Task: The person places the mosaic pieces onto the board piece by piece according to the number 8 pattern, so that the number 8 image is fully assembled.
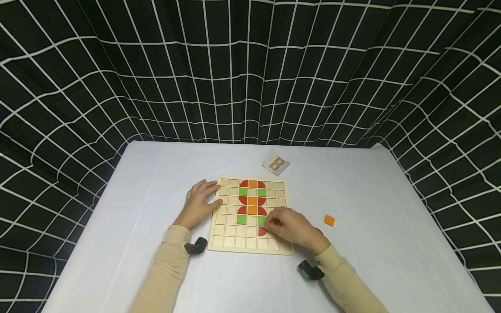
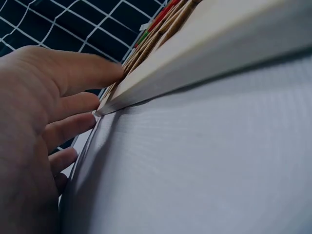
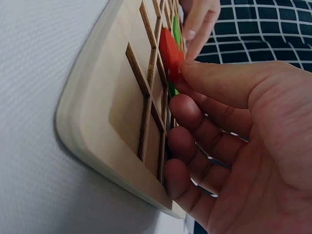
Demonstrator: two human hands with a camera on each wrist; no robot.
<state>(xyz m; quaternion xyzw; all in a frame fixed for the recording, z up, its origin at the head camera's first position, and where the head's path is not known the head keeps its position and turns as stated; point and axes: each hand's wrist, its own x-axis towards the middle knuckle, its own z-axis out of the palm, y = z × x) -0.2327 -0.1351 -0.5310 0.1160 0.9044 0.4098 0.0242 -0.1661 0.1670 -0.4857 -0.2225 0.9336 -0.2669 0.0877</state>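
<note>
On the table lies a square wooden grid board (image 1: 231, 243), with red quarter-round, orange square and green square tiles in its middle columns. My right hand (image 1: 291, 226) is over the board's lower right part; its thumb and forefinger pinch a red quarter-round tile (image 3: 168, 51) at a cell below the green tile on that side. The other right fingers curl loosely near the board in the right wrist view. My left hand (image 1: 198, 204) rests at the board's left edge, fingers spread and thumb touching the rim, as the left wrist view (image 2: 73, 78) also shows.
A creased paper card (image 1: 276, 164) with a printed tile pattern lies beyond the board. To the right is a loose orange square tile (image 1: 329, 220). A red piece (image 1: 319, 231) shows partly behind my right wrist. White cloth covers the table; a black gridded curtain hangs around it.
</note>
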